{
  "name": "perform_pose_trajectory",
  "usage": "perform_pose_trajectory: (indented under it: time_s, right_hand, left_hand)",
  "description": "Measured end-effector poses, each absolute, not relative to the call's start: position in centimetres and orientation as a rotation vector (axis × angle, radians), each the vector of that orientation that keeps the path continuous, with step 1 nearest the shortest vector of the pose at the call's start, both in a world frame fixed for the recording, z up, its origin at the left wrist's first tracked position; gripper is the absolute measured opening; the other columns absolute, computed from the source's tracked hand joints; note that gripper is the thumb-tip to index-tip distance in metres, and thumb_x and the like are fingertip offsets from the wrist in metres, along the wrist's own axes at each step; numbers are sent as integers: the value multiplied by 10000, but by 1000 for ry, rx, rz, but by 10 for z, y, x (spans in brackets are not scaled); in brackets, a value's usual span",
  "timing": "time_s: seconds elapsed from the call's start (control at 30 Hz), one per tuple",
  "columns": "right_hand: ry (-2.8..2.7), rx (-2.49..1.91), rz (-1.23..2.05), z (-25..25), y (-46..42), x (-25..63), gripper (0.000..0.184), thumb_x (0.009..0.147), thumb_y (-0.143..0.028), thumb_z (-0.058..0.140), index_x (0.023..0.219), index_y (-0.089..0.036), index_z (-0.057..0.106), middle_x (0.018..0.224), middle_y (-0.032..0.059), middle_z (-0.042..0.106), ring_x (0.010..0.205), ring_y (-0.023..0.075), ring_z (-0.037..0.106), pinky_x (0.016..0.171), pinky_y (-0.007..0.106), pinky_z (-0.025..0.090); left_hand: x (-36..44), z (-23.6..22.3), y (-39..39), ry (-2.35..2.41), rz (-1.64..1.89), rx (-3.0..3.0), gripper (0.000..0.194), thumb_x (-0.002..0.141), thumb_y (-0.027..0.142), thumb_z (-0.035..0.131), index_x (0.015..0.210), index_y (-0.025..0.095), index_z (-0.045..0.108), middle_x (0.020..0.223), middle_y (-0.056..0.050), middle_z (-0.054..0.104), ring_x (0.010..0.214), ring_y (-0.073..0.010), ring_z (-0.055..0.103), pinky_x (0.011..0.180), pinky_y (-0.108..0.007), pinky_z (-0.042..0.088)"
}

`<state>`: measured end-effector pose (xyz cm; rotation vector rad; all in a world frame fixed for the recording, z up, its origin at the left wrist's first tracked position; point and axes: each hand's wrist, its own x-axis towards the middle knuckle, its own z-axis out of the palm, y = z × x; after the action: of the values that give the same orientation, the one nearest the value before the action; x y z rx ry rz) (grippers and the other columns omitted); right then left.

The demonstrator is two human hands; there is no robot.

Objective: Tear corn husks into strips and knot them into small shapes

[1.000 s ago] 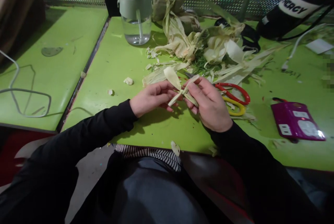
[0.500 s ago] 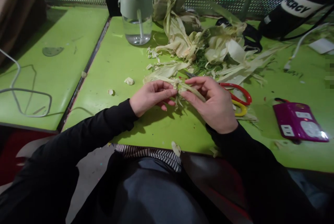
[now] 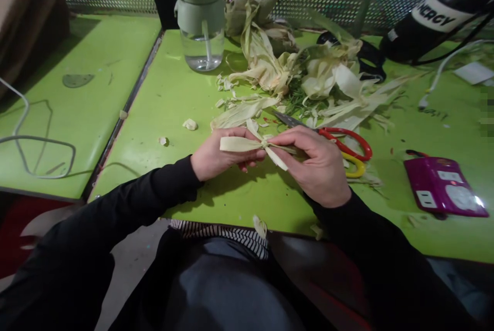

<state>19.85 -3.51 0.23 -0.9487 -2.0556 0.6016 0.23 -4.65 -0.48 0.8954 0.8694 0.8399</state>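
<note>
Pale strips of corn husk [image 3: 241, 144], knotted together at the middle, are held up between my two hands above the green table. My left hand [image 3: 216, 156] is closed on the husk from the left, the strips lying across its fingers. From the right, my right hand [image 3: 318, 163] pinches the husk near the knot. Beside the right hand lie scissors [image 3: 345, 140] with red and yellow handles, their blades pointing up and left. Behind the hands, loose corn husks [image 3: 266, 66] are heaped on the table.
A green water bottle [image 3: 203, 22] stands at the back. Right of the hands lies a purple socket box [image 3: 445, 187]. A black bottle [image 3: 432, 17] leans at the back right. On the left are a cable [image 3: 71, 153] and a gap between tables [image 3: 127, 102]. Husk scraps [image 3: 190, 124] dot the surface.
The knotted husk has been turned, so its strips now spread to the left, up and lower right over my fingers. My right hand has shifted slightly, showing more of the scissor blades.
</note>
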Motion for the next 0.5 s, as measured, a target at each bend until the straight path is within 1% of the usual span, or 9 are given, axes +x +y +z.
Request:
perform_pose_trajectory:
  time_s: [0.07,0.13,0.17,0.23,0.3,0.4,0.47,0.5]
  right_hand:
    - [-2066,-919,582,2,-35,198,66,905,-266,694,851,-248,727,802,19,731,709,183,675,641,344,561]
    - [-2082,-928,584,2,-35,199,62,904,-269,691,876,-232,732,829,24,743,730,182,686,658,338,565]
    - [-2086,-951,595,2,-34,199,66,902,-277,693,916,-231,738,867,30,755,759,186,696,686,342,574]
    - [-2061,-1011,630,2,-35,199,143,906,-296,689,1028,-240,739,944,41,767,809,194,711,731,351,587]
    - [-1976,-1060,646,2,-35,200,198,918,-309,679,1101,-248,725,945,40,760,793,186,705,729,347,592]
    - [-1921,-1040,625,0,-37,200,262,915,-281,688,1177,-260,693,878,16,731,707,158,667,655,315,579]
    - [-2019,-954,569,0,-38,200,298,905,-230,689,1200,-272,678,904,16,734,713,158,665,636,309,569]
    - [-2083,-903,528,1,-39,199,275,903,-214,685,1172,-273,686,926,22,741,740,166,676,643,315,570]
  left_hand:
    - [1,-7,-44,875,821,879,253,742,167,845,804,112,606,677,13,698,555,-55,625,522,-162,500]
    - [0,-9,-41,884,810,873,193,786,157,810,822,108,626,697,6,704,566,-55,629,530,-162,508]
    - [0,-9,-39,886,811,867,149,824,164,777,841,105,641,718,-3,710,574,-54,632,531,-158,509]
    - [-1,-8,-35,883,840,848,77,916,176,676,894,103,672,780,-24,726,593,-46,637,531,-143,506]
    - [-2,-4,-34,877,879,842,140,980,171,570,941,102,685,831,-39,733,593,-33,631,523,-126,497]
    - [-3,1,-35,888,875,892,138,988,125,526,936,101,652,808,-21,713,554,-22,608,483,-118,469]
    - [-3,2,-37,897,875,948,56,966,99,551,929,120,587,730,19,675,503,-22,572,438,-123,431]
    - [-3,2,-38,897,881,978,45,957,96,567,945,136,549,687,41,653,481,-26,555,425,-127,418]
